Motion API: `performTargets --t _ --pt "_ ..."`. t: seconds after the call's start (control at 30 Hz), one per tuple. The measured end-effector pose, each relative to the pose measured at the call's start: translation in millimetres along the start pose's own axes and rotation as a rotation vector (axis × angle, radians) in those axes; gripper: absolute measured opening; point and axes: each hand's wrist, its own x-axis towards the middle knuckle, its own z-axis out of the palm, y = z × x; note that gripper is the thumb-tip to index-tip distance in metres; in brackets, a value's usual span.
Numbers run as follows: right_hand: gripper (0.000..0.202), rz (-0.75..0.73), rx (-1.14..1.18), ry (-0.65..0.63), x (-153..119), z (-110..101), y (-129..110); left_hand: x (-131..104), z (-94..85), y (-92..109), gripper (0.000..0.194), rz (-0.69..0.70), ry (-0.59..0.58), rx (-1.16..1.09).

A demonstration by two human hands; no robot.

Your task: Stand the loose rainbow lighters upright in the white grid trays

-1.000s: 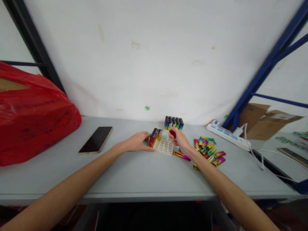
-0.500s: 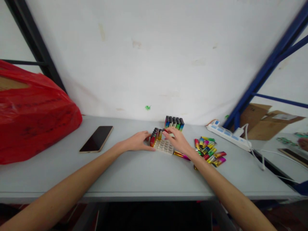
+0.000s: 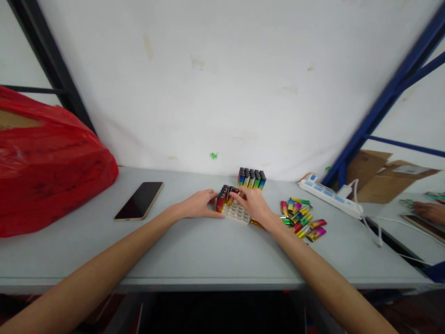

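Observation:
A white tray with round holes (image 3: 237,213) lies on the table, and upright lighters (image 3: 220,202) with black tops fill its left and back part. My left hand (image 3: 198,204) is at the tray's left side, thumb at the front corner and fingers behind the lighters, gripping it. Over the back of the tray, my right hand (image 3: 255,203) pinches a lighter (image 3: 236,190), partly hidden by the fingers. Beneath my right wrist lies a gold lighter (image 3: 256,223), mostly covered. Loose shiny lighters (image 3: 302,218) lie in a pile to the right.
Behind the tray stands a block of upright lighters (image 3: 251,178). A phone (image 3: 139,201) and a red plastic bag (image 3: 52,171) are on the left. On the right lie a power strip (image 3: 330,196) with cables and cardboard boxes (image 3: 385,176). Another person's hand (image 3: 431,211) shows at the far right.
My right hand has moved slightly left and lower over the tray with the lighter. My left hand stays put. At the far right, the other person's hand has come further into view.

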Motion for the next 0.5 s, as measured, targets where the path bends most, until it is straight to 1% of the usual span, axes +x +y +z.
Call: performTargets --t 0.13,0.27,0.4,0.5 --pt "0.036 0.008 -0.214 -0.07 2.0 -6.1 -10.5 0.2 2.4 -1.9 0.067 -0.009 0.027 -0.013" --pt "0.045 0.033 -0.304 -0.105 0.9 -5.5 -15.4 0.1 3.1 -3.1 0.067 -0.019 0.031 -0.011" --pt "0.057 0.025 -0.257 -0.118 -2.6 -5.1 -6.8 -0.4 2.2 -3.2 0.067 -0.021 0.02 -0.016" --pt "0.06 0.111 -0.243 -0.079 -4.8 -12.8 9.7 -0.4 1.7 -3.3 0.068 -0.027 0.015 -0.026"
